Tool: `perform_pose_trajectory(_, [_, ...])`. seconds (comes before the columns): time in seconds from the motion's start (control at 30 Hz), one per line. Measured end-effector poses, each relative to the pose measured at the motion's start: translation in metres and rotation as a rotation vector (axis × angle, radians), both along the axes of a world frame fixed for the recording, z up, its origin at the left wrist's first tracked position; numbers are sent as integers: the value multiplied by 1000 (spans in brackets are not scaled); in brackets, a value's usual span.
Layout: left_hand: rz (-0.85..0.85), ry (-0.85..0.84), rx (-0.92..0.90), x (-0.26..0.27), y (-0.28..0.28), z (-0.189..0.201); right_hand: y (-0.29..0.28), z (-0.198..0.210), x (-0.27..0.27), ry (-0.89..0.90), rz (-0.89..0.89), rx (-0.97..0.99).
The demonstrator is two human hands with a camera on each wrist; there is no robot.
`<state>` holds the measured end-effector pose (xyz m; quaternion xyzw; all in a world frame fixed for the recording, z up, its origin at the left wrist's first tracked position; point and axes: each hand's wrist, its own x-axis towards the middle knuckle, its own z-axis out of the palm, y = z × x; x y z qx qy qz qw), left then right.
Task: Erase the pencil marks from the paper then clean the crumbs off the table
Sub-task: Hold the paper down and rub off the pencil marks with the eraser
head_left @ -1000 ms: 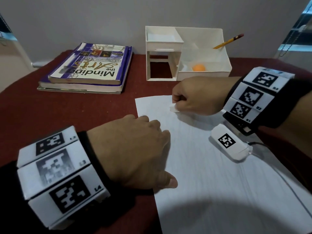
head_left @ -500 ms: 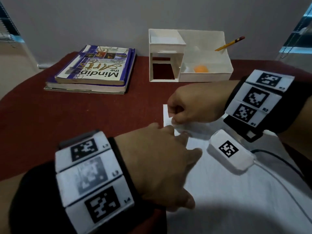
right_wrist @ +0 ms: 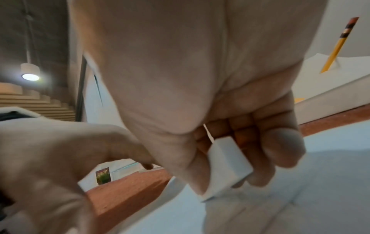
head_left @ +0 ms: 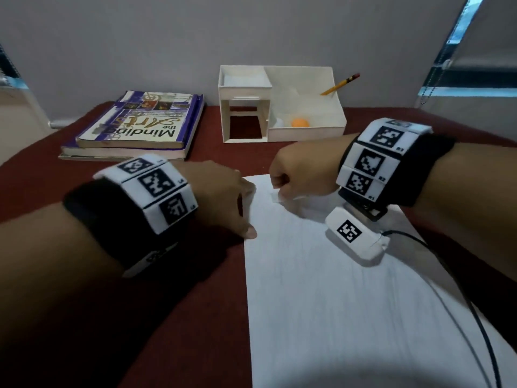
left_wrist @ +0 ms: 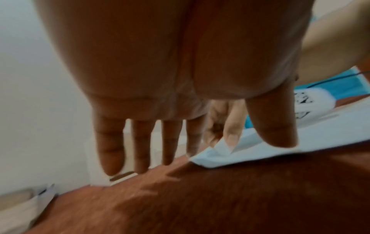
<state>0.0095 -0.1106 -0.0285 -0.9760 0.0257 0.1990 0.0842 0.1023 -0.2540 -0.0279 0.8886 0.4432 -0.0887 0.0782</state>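
Right wrist view alone reveals the white eraser (right_wrist: 228, 164) grasped by the right hand (head_left: 303, 172). Left hand (head_left: 221, 197), fingers (left_wrist: 109, 148) released, lies at the paper's (head_left: 335, 289) left edge; bare table (head_left: 156, 317) lies leftward.

white paper (head_left: 335, 289), dark red tablecloth (head_left: 84, 317), yellow pencil (head_left: 340, 84)

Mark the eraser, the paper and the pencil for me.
eraser (right_wrist: 230, 159), right wrist view, its broad white face.
paper (head_left: 321, 289), head view, bare middle of the sheet.
pencil (head_left: 340, 84), head view, mid yellow shaft.

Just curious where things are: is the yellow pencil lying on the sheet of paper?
No, the pencil leans in the white organizer box at the back, away from the paper.
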Motion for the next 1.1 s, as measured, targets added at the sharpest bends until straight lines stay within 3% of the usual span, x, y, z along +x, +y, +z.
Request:
perform_pose_trajectory(0.17, [11, 77, 40, 6, 4, -10, 5, 3, 8, -104, -30, -17])
perform_pose_trajectory(0.37, [37, 102, 46, 4, 2, -14, 15, -5, -4, 79, 48, 24])
perform_pose_trajectory(0.5, [68, 109, 92, 5, 4, -15, 14, -8, 12, -57, -39, 68])
perform_pose_trajectory(0.67, [76, 107, 78, 7, 4, -16, 10, -9, 2, 109, 5, 65])
perform_pose_trajectory(0.83, [86, 124, 75, 12, 8, -14, 14, -6, 17, -94, -20, 79])
perform_pose_trajectory(1.0, [86, 117, 80, 14, 10, -17, 16, -6, 7, 66, 33, 55])
perform_pose_trajectory(1.1, [105, 126, 90, 15, 8, -16, 17, -7, 14, -72, 4, 60])
